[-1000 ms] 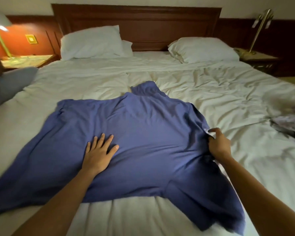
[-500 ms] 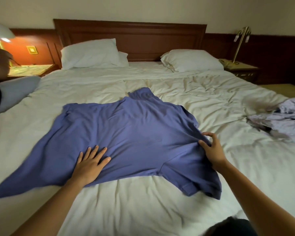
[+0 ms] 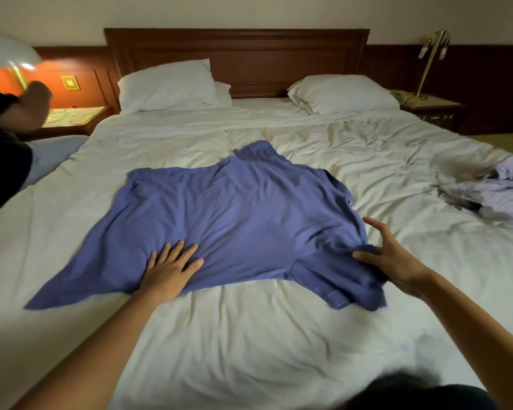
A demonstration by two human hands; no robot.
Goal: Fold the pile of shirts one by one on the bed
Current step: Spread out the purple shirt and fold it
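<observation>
In the head view, the blue shirt (image 3: 243, 214) lies spread at the centre of the bed (image 3: 249, 344), with the remaining pile (image 3: 492, 190) at 3 o'clock. The left hand (image 3: 169, 272) presses flat at the shirt's 7 o'clock hem, fingers released. The right hand (image 3: 397, 261), fingers splayed and grasping nothing, touches the bunched sleeve at 4 o'clock. Folding now would likely trap those wrinkles, and the rumpled sheet may drag the cloth askew.
</observation>
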